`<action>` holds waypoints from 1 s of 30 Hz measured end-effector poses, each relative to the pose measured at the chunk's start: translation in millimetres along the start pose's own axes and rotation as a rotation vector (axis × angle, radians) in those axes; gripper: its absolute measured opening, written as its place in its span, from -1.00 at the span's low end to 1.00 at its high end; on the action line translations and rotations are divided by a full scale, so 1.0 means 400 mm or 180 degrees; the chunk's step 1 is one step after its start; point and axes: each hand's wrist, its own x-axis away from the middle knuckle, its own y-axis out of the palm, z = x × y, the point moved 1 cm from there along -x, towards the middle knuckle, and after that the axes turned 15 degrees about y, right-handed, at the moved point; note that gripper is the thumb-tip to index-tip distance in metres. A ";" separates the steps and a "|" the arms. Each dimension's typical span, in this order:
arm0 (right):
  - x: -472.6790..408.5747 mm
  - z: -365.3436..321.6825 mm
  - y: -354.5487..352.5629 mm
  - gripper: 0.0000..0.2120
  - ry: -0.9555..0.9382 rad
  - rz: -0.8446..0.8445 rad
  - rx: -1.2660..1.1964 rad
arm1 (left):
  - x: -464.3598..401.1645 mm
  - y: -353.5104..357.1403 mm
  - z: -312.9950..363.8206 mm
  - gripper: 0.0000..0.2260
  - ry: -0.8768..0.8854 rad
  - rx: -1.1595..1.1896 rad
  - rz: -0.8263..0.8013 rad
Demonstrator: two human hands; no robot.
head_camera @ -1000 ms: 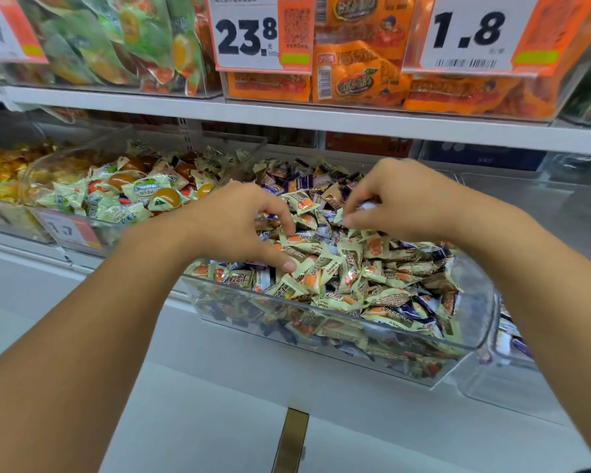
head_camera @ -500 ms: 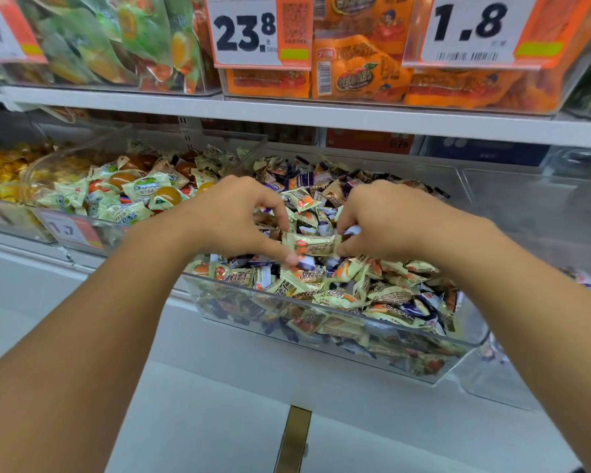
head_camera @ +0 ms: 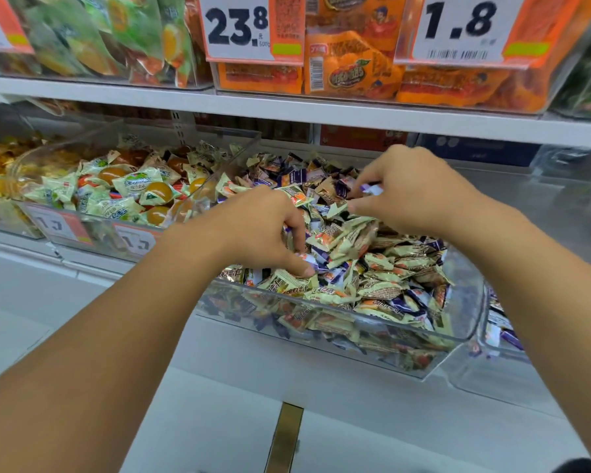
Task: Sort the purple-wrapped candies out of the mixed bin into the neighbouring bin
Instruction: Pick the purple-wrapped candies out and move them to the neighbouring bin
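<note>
While the left hand digs curled fingers into the clear plastic mixed bin of cream and purple sweets, the right hand, at two o'clock from it, pinches a purple-wrapped candy

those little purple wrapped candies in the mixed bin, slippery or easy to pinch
Probably easy to pinch: each purple candy has crimped wrapper ends, and the right hand holds one by its wrapper. The film looks glossy, so likely a bit slick. They look small and light, and being loosely heaped in the bin, neighbours should shift when the left hand digs.
</note>
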 end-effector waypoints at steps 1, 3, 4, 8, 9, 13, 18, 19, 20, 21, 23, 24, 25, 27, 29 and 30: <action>0.017 -0.019 -0.005 -0.83 -0.0240 -0.0134 -0.0151 | -0.005 0.007 0.000 -0.69 0.0029 -0.0021 -0.0042; 0.053 -0.054 -0.002 -0.88 -0.0621 -0.0714 -0.0071 | -0.009 0.009 -0.009 -0.79 0.0070 0.0038 0.0019; 0.062 -0.063 0.009 -0.91 -0.0682 -0.0986 0.0081 | -0.009 0.005 -0.016 -0.81 0.0084 0.0069 0.0077; 0.042 -0.028 0.058 -0.82 -0.0341 -0.0705 0.0872 | 0.001 -0.014 -0.029 -0.77 -0.0018 0.0225 0.0173; 0.037 -0.019 0.056 -0.79 -0.0244 -0.0538 0.0935 | 0.003 -0.015 -0.031 -0.76 -0.0061 0.0314 0.0210; 0.034 -0.026 0.035 -0.82 -0.0314 -0.0569 0.0176 | 0.005 -0.018 -0.021 -0.74 -0.0230 0.0434 0.0376; 0.050 -0.083 0.092 -0.65 -0.0597 -0.0767 0.0549 | 0.015 -0.036 -0.032 -0.72 -0.0368 0.0548 0.0481; 0.046 -0.086 0.104 -0.68 -0.0605 -0.0720 0.0573 | 0.017 -0.040 -0.036 -0.73 -0.0387 0.0614 0.0535; 0.039 -0.084 0.107 -0.77 -0.0613 -0.0659 0.0436 | 0.018 -0.043 -0.039 -0.74 -0.0420 0.0682 0.0589; 0.033 -0.080 0.102 -0.87 -0.0585 -0.0623 0.0222 | 0.020 -0.045 -0.038 -0.74 -0.0452 0.0743 0.0638; 0.020 -0.067 0.087 -0.88 -0.0475 -0.0599 -0.0136 | 0.026 -0.047 -0.037 -0.78 -0.0514 0.0797 0.0697; 0.016 -0.061 0.083 -0.85 -0.0443 -0.0636 -0.0217 | 0.028 -0.044 -0.040 -0.80 -0.0545 0.0810 0.0705; 0.015 -0.059 0.082 -0.84 -0.0462 -0.0675 -0.0225 | 0.031 -0.040 -0.043 -0.83 -0.0565 0.0808 0.0700; 0.022 -0.060 0.087 -0.83 -0.0523 -0.0764 -0.0115 | 0.038 -0.034 -0.047 -0.89 -0.0589 0.0839 0.0675; 0.025 -0.066 0.087 -0.82 -0.0554 -0.0753 -0.0184 | 0.044 -0.042 -0.048 -0.94 -0.0516 0.1031 0.0683; 0.023 -0.069 0.084 -0.81 -0.0569 -0.0709 -0.0299 | 0.048 -0.050 -0.046 -0.88 -0.0429 0.1154 0.0720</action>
